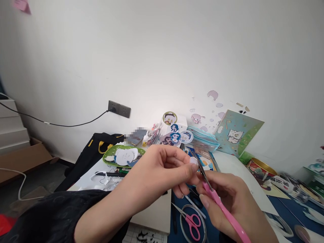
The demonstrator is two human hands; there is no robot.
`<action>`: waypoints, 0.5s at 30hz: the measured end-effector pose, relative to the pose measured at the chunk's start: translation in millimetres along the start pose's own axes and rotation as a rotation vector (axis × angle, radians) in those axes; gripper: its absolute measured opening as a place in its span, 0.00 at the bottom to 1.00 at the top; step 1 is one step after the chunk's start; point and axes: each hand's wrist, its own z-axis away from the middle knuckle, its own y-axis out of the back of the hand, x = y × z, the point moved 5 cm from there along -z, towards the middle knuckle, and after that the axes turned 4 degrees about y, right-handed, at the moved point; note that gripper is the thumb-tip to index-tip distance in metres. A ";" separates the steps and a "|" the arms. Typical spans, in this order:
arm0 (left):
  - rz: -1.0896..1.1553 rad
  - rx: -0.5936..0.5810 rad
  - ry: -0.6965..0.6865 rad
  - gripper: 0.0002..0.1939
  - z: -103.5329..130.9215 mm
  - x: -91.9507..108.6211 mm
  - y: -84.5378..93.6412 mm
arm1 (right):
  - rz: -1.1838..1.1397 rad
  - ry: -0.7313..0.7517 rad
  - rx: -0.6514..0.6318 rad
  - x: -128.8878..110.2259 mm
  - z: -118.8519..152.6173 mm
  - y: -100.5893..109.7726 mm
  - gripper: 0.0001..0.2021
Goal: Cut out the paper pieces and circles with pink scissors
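Left hand [172, 168]: fingers pinched a small paper piece [193, 160] at their tips.
Right hand [233, 194]: fingers gripped pink scissors [215, 198], blades at the paper's edge.
Second scissors [189, 220]: lay below the fingers.
Green tray [107, 151]: sat beyond the left fingers.

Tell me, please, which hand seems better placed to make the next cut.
Probably the right hand: it holds scissors with their blades beside the paper piece, while the left hand is occupied pinching that piece.
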 end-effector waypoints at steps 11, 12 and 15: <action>-0.187 -0.045 0.023 0.03 -5.3 -12.8 -5.6 | -0.307 0.047 0.474 -1.7 1.2 7.4 0.11; -0.236 -0.034 -0.007 0.03 -6.1 -14.6 -6.3 | -0.314 0.051 0.487 -1.6 0.4 4.9 0.11; -0.357 0.005 -0.098 0.04 -7.0 -16.3 -7.9 | -0.330 0.099 0.422 -2.1 -4.0 -0.6 0.11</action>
